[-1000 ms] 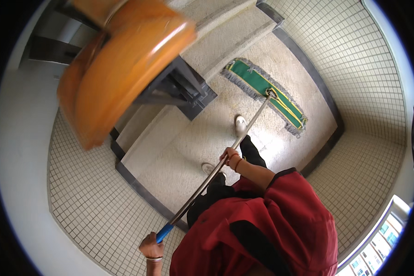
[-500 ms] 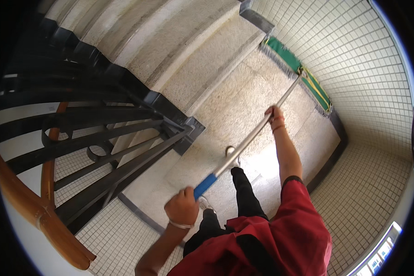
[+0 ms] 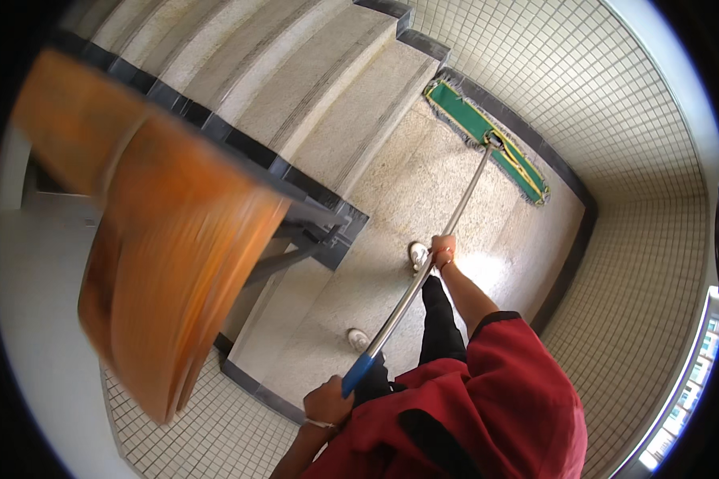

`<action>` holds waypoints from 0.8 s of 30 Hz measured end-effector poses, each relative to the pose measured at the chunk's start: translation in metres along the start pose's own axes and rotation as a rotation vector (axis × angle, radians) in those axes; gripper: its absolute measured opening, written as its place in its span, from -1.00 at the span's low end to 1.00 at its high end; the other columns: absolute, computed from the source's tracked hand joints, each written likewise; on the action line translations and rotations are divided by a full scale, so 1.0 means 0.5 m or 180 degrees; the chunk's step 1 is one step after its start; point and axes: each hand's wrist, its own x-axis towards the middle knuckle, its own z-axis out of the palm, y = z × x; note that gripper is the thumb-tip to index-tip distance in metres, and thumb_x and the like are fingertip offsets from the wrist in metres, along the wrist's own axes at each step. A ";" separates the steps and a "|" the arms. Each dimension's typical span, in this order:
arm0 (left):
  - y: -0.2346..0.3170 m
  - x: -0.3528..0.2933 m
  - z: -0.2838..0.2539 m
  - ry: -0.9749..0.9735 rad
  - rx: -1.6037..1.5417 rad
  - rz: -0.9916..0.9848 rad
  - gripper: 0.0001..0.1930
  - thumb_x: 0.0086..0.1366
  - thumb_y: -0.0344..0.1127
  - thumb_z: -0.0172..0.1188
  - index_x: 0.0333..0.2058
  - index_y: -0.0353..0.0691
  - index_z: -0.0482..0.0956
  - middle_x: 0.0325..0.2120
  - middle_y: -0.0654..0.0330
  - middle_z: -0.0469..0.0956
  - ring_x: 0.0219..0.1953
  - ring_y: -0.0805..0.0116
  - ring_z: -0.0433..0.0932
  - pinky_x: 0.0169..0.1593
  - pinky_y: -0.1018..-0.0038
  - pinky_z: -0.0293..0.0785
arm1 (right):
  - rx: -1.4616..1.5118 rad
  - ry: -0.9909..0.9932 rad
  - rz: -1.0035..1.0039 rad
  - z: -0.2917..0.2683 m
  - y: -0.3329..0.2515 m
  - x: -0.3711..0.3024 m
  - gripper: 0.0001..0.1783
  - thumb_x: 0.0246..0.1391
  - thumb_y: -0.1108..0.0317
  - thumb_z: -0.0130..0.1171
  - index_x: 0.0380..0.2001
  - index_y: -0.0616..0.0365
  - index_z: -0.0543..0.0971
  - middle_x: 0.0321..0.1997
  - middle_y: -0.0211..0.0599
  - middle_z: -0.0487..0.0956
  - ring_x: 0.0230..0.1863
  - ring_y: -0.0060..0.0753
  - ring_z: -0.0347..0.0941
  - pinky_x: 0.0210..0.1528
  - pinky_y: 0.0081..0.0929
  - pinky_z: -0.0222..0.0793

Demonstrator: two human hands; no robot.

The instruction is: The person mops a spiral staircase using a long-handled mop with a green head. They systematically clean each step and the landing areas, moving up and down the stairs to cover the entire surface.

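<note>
A flat dust mop [image 3: 465, 116] with a green top, yellow edging and grey fringe lies on the landing floor, near the foot of the steps and the tiled wall. Its long silver handle [image 3: 399, 310] slants down toward me and ends in a blue grip [image 3: 358, 373]. My left hand [image 3: 328, 401] is closed around the top end, at the blue grip. Farther down, my right hand [image 3: 442, 251] is wrapped around the silver pole.
Stone steps [image 3: 319, 88] rise at the upper left. A wooden handrail [image 3: 184, 263] looms large and close on the left, hiding much of the dark metal railing [image 3: 315, 231]. White tiled walls [image 3: 567, 80] with a dark skirting [image 3: 571, 259] bound the landing [image 3: 391, 191].
The mop head has come away from the wall toward me, and both hands have drawn back with the handle. My view has shifted, so the handrail now fills more of the left side.
</note>
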 end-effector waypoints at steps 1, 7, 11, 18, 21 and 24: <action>-0.050 -0.054 0.008 -0.0064 0.0066 -0.0121 -0.77 -0.08 -0.16 0.01 -0.56 -0.20 0.33 -0.68 0.03 0.43 -0.58 0.06 0.44 -0.50 0.22 0.33 | 0.0527 0.0300 0.0673 0.077 -0.008 -0.061 -0.75 -0.17 0.41 -0.14 -0.79 0.24 0.43 -0.78 -0.16 0.42 -0.69 -0.31 0.41 -0.75 -0.41 0.25; -0.299 -0.414 0.011 -0.0206 0.0235 -0.1024 -0.82 -0.16 -0.21 0.10 -0.58 -0.15 0.39 -0.75 0.10 0.40 -0.64 0.09 0.42 -0.54 0.25 0.31 | 0.2166 -0.0144 0.1612 0.149 -0.239 -0.611 -0.80 -0.32 0.38 -0.03 -0.77 0.34 0.36 -0.73 -0.07 0.41 -0.71 -0.22 0.40 -0.69 -0.39 0.28; -0.445 -0.565 0.015 0.0181 -0.0009 -0.0700 -0.78 -0.16 -0.14 0.13 -0.59 -0.14 0.41 -0.71 0.10 0.41 -0.62 0.09 0.40 -0.53 0.28 0.32 | 0.2947 -0.1167 0.2184 0.176 -0.301 -0.811 -0.88 -0.24 0.52 -0.08 -0.59 0.39 0.28 -0.71 -0.11 0.37 -0.70 -0.17 0.40 -0.80 -0.40 0.30; -0.432 -0.493 0.072 0.0865 0.0362 -0.0550 -0.87 -0.16 -0.21 0.09 -0.63 -0.08 0.41 -0.77 0.14 0.38 -0.70 0.15 0.34 -0.63 0.32 0.25 | 0.3753 -0.1904 0.2127 0.151 -0.250 -0.718 -0.91 -0.28 0.58 -0.05 -0.64 0.40 0.29 -0.74 -0.13 0.31 -0.79 -0.23 0.31 -0.74 -0.29 0.40; -0.334 -0.397 0.036 0.1037 0.0357 -0.0501 -0.91 -0.12 -0.25 0.08 -0.64 -0.09 0.40 -0.80 0.14 0.33 -0.74 0.15 0.27 -0.64 0.33 0.21 | 0.4160 -0.1622 0.2230 0.104 -0.237 -0.593 -0.92 -0.30 0.59 -0.05 -0.73 0.37 0.31 -0.77 -0.14 0.28 -0.81 -0.26 0.27 -0.74 -0.28 0.40; -0.187 -0.294 0.035 0.1124 0.0207 -0.0638 -0.89 -0.10 -0.25 0.07 -0.63 -0.12 0.38 -0.78 0.13 0.36 -0.69 0.12 0.32 -0.58 0.29 0.23 | 0.4066 -0.1573 0.1874 0.046 -0.175 -0.423 -0.92 -0.34 0.63 -0.03 -0.69 0.44 0.30 -0.73 -0.06 0.35 -0.73 -0.13 0.36 -0.68 -0.24 0.42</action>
